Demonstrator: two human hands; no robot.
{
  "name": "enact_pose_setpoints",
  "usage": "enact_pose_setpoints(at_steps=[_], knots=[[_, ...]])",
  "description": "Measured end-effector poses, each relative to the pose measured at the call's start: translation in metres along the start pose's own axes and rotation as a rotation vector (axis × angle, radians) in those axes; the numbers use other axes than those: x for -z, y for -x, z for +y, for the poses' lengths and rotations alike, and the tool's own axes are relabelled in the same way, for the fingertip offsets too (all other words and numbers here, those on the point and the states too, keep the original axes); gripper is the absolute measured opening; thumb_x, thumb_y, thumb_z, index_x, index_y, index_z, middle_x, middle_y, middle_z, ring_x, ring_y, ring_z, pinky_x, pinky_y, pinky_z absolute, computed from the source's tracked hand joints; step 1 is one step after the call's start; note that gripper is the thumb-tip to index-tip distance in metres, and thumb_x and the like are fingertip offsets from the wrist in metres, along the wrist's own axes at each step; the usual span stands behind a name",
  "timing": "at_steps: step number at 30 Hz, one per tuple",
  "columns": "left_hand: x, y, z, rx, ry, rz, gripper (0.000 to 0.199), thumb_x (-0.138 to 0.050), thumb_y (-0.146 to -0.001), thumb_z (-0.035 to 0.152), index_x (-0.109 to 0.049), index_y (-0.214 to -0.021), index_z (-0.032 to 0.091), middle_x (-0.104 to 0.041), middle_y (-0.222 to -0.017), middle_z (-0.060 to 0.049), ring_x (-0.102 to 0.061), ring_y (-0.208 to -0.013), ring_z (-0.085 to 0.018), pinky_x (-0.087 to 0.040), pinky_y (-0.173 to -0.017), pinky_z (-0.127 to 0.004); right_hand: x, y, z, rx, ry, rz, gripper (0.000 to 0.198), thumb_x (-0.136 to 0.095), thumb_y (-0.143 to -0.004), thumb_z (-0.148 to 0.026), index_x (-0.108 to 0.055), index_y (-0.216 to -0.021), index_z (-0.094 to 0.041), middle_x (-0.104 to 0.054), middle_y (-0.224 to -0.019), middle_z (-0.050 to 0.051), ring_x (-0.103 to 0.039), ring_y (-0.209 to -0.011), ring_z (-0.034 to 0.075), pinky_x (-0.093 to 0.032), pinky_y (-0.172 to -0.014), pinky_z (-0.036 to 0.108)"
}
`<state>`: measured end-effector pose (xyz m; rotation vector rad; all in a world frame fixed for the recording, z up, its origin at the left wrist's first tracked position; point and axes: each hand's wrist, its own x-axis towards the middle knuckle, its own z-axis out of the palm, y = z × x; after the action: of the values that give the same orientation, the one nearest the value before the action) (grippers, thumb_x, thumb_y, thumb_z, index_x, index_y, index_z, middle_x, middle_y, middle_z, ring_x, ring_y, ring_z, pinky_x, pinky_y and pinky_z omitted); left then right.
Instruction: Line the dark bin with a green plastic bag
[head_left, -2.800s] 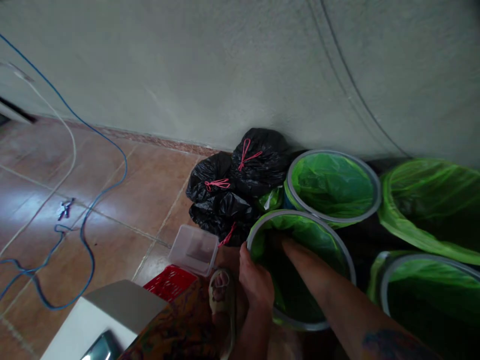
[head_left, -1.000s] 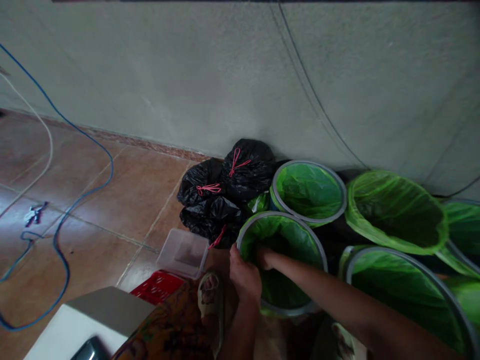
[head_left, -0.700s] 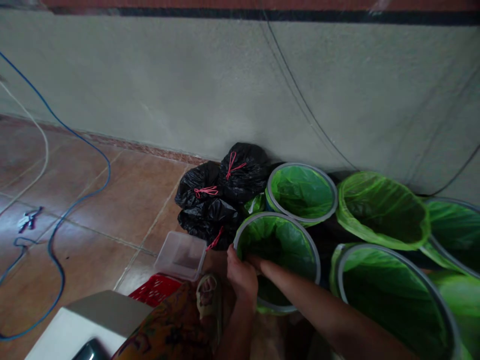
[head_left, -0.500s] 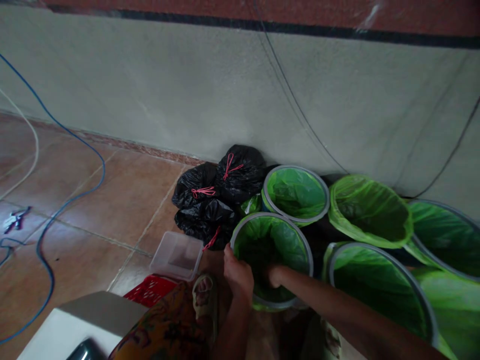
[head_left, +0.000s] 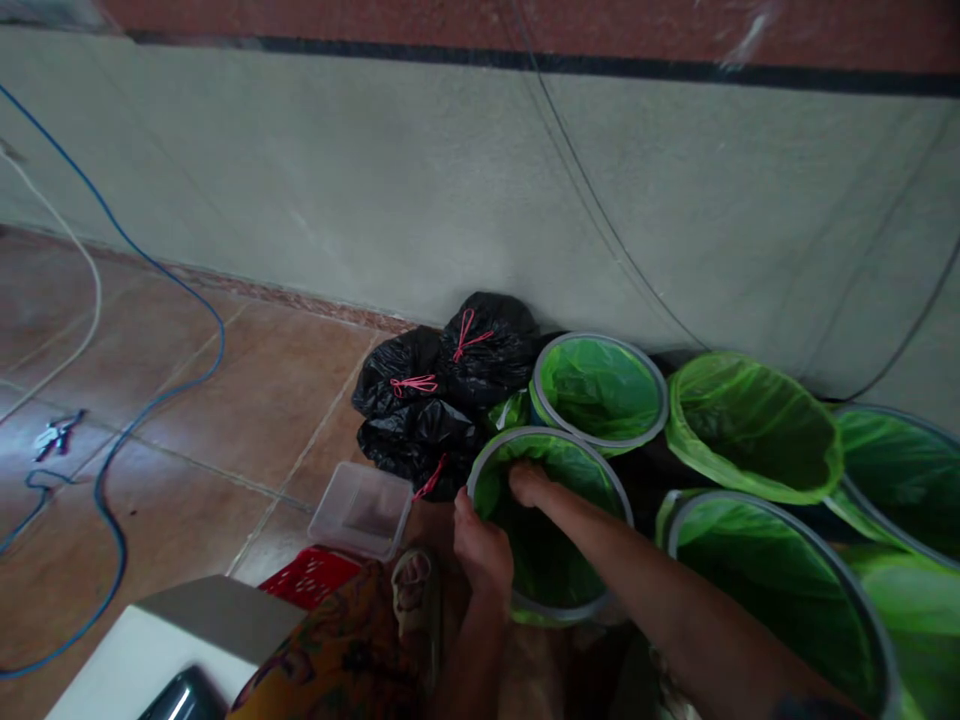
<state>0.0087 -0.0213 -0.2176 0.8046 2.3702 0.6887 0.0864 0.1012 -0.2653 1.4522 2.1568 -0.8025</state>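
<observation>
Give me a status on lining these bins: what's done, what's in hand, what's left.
Looks done: the far bin has its green liner under a grey ring, and three tied black bags sit beside it. In hand: left hand grips the near bin rim; right hand presses inside its liner. Left: the ringless bin, seemingly.

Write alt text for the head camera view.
Both hands work at a green-lined bin: the left hand grips its rim, the right hand reaches inside. Tied black bags and more lined bins stand along the wall.
</observation>
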Motion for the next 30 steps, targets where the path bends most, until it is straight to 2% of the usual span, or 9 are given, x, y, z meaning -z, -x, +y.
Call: enact_pose_setpoints(at_steps=[4,8,12,16,20,23,26,28,30], knots=[[0.000,0.000,0.000,0.003,-0.009,-0.002,0.059,-0.044,-0.078,-0.001,-0.050,-0.132,0.021,-0.069,-0.112,-0.010,-0.066,-0.109,-0.021,-0.049,-0.089,-0.028,-0.005,0.017,-0.001,0.014,0.039,-0.042,0.049,-0.063,-0.076,-0.007,-0.063,-0.125,-0.008,-0.060,-0.131,0.022,-0.056,-0.123,0.029,-0.045,-0.100,0.033],[0.002,-0.001,0.001,0.005,-0.016,-0.016,0.058,-0.044,-0.079,-0.001,-0.049,-0.132,0.021,-0.069,-0.112,-0.011,-0.066,-0.109,-0.022,-0.049,-0.089,-0.029,-0.011,0.049,0.016,-0.043,0.052,-0.018,0.060,-0.056,-0.076,-0.002,-0.055,-0.135,-0.007,-0.055,-0.136,0.022,-0.050,-0.131,0.028,-0.040,-0.106,0.035],[0.005,-0.003,0.004,0.012,-0.049,-0.049,0.055,-0.048,-0.081,0.004,-0.047,-0.134,0.020,-0.069,-0.109,-0.012,-0.067,-0.106,-0.024,-0.050,-0.086,-0.031,-0.015,0.077,0.037,-0.102,-0.026,0.234,0.067,-0.045,-0.080,-0.001,-0.040,-0.146,-0.006,-0.050,-0.141,0.022,-0.046,-0.133,0.026,-0.034,-0.110,0.037],[0.012,-0.005,0.008,0.008,-0.095,-0.102,0.058,-0.046,-0.082,0.006,-0.042,-0.139,0.018,-0.067,-0.111,-0.014,-0.067,-0.104,-0.025,-0.050,-0.085,-0.032,-0.006,0.104,0.043,-0.207,-0.131,0.308,0.063,-0.046,-0.081,-0.005,-0.042,-0.144,-0.002,-0.056,-0.134,0.022,-0.052,-0.126,0.026,-0.038,-0.106,0.034],[0.024,-0.004,0.013,-0.029,-0.170,-0.153,0.068,-0.049,-0.083,0.012,-0.030,-0.148,0.015,-0.064,-0.116,-0.018,-0.067,-0.103,-0.028,-0.050,-0.085,-0.037,0.004,0.142,0.035,-0.170,-0.146,0.562,0.056,-0.042,-0.089,-0.014,-0.043,-0.145,-0.009,-0.047,-0.145,0.017,-0.043,-0.135,0.025,-0.032,-0.112,0.036],[0.034,0.003,0.015,-0.020,-0.205,-0.085,0.071,-0.054,-0.085,0.025,-0.028,-0.149,0.010,-0.059,-0.124,-0.024,-0.064,-0.110,-0.033,-0.049,-0.089,-0.043,-0.014,0.171,0.026,-0.275,-0.084,0.618,0.056,-0.044,-0.089,-0.017,-0.044,-0.145,-0.011,-0.041,-0.151,0.017,-0.035,-0.140,0.031,-0.027,-0.114,0.049],[0.039,0.017,0.011,-0.065,-0.184,-0.009,0.056,-0.050,-0.088,0.021,-0.041,-0.142,0.007,-0.058,-0.126,-0.025,-0.062,-0.115,-0.031,-0.048,-0.093,-0.039,-0.046,0.187,0.019,-0.352,-0.056,0.580,0.058,-0.046,-0.088,-0.017,-0.043,-0.145,-0.009,-0.037,-0.153,0.019,-0.028,-0.144,0.034,-0.023,-0.114,0.054],[0.039,0.027,0.004,-0.113,-0.172,-0.025,0.047,-0.048,-0.089,0.015,-0.048,-0.135,0.008,-0.064,-0.120,-0.021,-0.065,-0.108,-0.025,-0.050,-0.088,-0.032,-0.060,0.191,0.016,-0.362,-0.079,0.561,0.057,-0.044,-0.089,-0.018,-0.045,-0.144,-0.006,-0.040,-0.151,0.020,-0.024,-0.146,0.035,-0.025,-0.113,0.051],[0.038,0.032,-0.003,-0.153,-0.171,-0.037,0.042,-0.053,-0.089,0.016,-0.053,-0.131,0.011,-0.070,-0.105,-0.015,-0.069,-0.094,-0.021,-0.053,-0.077,-0.028,-0.061,0.191,0.015,-0.350,-0.111,0.555,0.057,-0.044,-0.088,-0.018,-0.046,-0.144,-0.005,-0.049,-0.145,0.021,-0.025,-0.145,0.035,-0.026,-0.112,0.048]])
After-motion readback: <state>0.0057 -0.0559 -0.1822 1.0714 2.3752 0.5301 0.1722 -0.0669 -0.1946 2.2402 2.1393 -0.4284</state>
